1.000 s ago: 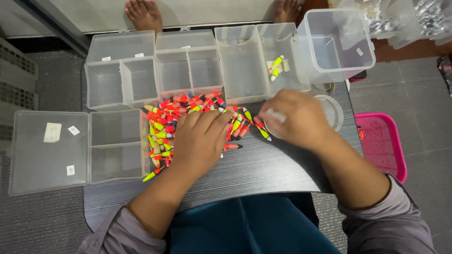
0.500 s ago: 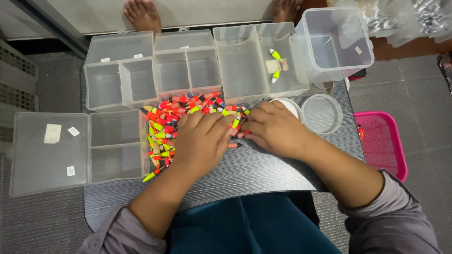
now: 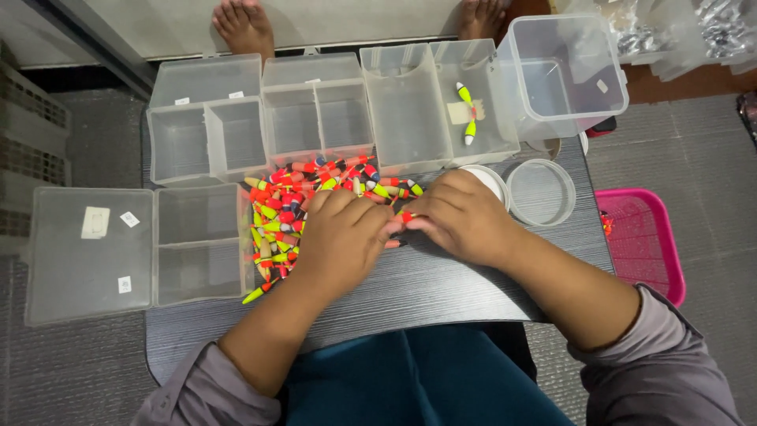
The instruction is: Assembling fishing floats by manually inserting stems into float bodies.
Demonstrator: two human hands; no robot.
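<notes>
Head view: a small fishing float point(image 3: 407, 216), red and yellow, sits pinched between the fingertips of both hands near the middle of the tabletop, just off the right fringe of the pile. Left hand point(image 3: 343, 237) lies curled over the pile's right side, fingertips closed on the float's near end. Right hand point(image 3: 465, 217) meets it from the other side, fingers bent and closed on the same float.

Judgement: these floats look very light, rigid and smooth, tapered at both ends, so likely to roll or slip. A pinch on the thicker middle of the body looks safest; thin tips may snap if levered.

Pile of floats point(image 3: 288, 213), red, orange, yellow and green, spreads over the tabletop's left-centre. Two floats point(image 3: 467, 113) lie in a clear divided box point(image 3: 410, 102) at the far edge. More clear compartment boxes point(image 3: 206, 118) line the far left; an open lidded tray point(image 3: 201, 244) hangs over the left edge. A clear tub point(image 3: 564, 71) stands at the far right corner, a round clear dish point(image 3: 540, 192) just right of the right hand. A pink basket point(image 3: 643, 241) sits off the right edge.
</notes>
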